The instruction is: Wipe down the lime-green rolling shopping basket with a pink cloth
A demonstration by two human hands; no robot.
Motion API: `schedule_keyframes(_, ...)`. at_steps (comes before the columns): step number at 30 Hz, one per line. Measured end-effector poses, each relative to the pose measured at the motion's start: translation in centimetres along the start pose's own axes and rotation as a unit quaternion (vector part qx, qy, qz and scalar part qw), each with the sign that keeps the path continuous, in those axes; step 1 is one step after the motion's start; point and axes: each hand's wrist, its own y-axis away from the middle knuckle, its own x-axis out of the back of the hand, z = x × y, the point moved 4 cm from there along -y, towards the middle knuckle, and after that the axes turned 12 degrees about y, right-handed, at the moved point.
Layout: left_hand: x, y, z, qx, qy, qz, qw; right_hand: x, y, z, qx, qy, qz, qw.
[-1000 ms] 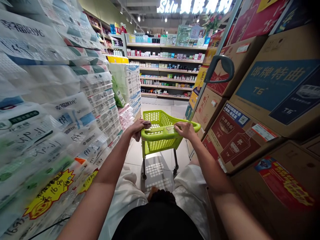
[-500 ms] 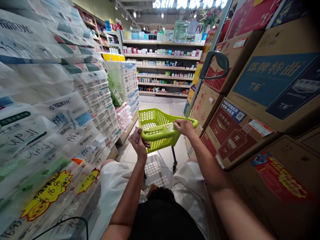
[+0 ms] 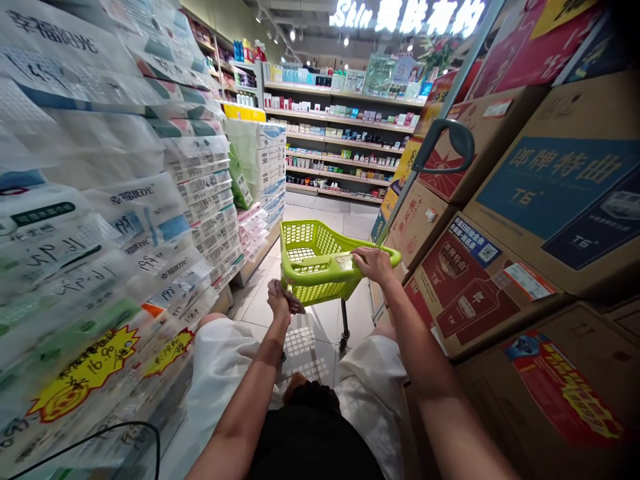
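Note:
In front of my knees stands a lime-green shopping cart (image 3: 320,267) with a perforated basket and a dark leg below. My right hand (image 3: 374,264) is wrapped over the right part of its handle rim, beside a worn pale label (image 3: 345,261). Just below the rim's left corner, my left hand (image 3: 278,305) is closed around a crumpled greyish-pink cloth (image 3: 295,304). That hand is close to the basket's near wall; whether the cloth touches it I cannot tell. The basket's visible inside shows only its mesh.
Tissue packs (image 3: 125,200) are stacked high on my left, with yellow price signs (image 3: 85,373). Liquor cartons (image 3: 555,193) rise on my right, and a grey pole handle (image 3: 447,147) leans before them. Shelves of small boxes (image 3: 345,137) stand ahead. A black cable (image 3: 120,427) curves at lower left.
My left hand, with the cloth, has come off the handle's left corner and dropped lower. My right hand stays on the handle. The view has shifted slightly.

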Motion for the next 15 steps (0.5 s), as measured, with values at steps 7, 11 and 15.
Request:
schedule_keyframes(7, -2.5, -0.1, 6.6, -0.115, 0.023, -0.054, 0.992, -0.1, 0.2, 0.6, 0.054, -0.013, 0.024, 0.998)
schedule_keyframes(11, 0.3, 1.1, 2.8, -0.026, -0.001, -0.037, 0.999, 0.3, 0.8, 1.1, 0.049, -0.031, 0.014, 0.998)
schedule_keyframes(15, 2.1, 0.7, 0.7, 0.013, -0.033, 0.044, 0.998, 2.4, 2.3, 0.2, -0.012, -0.038, 0.094, 0.995)
